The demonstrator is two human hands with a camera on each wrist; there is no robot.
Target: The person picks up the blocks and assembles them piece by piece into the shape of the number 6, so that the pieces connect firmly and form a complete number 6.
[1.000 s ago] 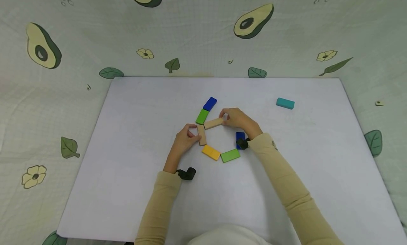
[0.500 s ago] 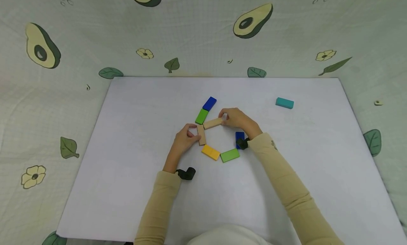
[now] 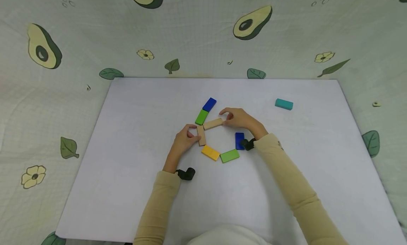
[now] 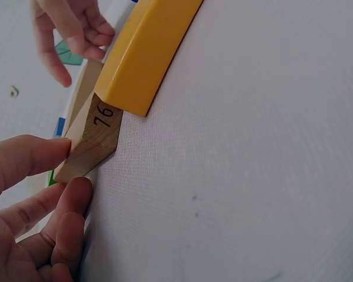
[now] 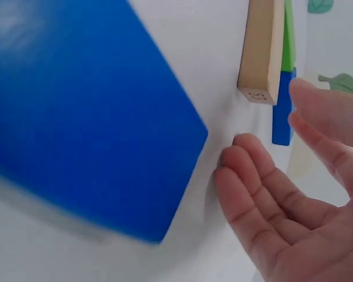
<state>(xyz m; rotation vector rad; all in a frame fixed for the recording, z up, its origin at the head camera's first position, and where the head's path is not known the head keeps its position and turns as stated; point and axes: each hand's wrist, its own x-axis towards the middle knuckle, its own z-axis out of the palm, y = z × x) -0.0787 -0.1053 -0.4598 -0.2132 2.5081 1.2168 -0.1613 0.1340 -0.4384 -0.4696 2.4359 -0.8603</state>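
With thumb and fingers my left hand [image 3: 183, 140] holds a plain wooden block [image 3: 201, 135] by its sides. The left wrist view shows the number 76 on that block's end. A second plain wooden block [image 3: 213, 123] slants away to the right from its top. My right hand [image 3: 239, 118] is beside that block's far end, and in the right wrist view its fingers are parted with a gap to the block [image 5: 262, 53]. A yellow block [image 3: 210, 152], a light green block [image 3: 230, 156] and a blue block [image 3: 240, 140] continue the curve.
A green block [image 3: 201, 117] and another blue block [image 3: 209, 104] run end to end up from the wooden blocks. A teal block [image 3: 284, 104] lies alone at the back right of the white table [image 3: 127, 202]. Avocado-print cloth [image 3: 203, 33] surrounds the table.
My right hand has let go of the second wooden block and moved slightly right, its fingers parting. My left hand and the blocks stay in place.
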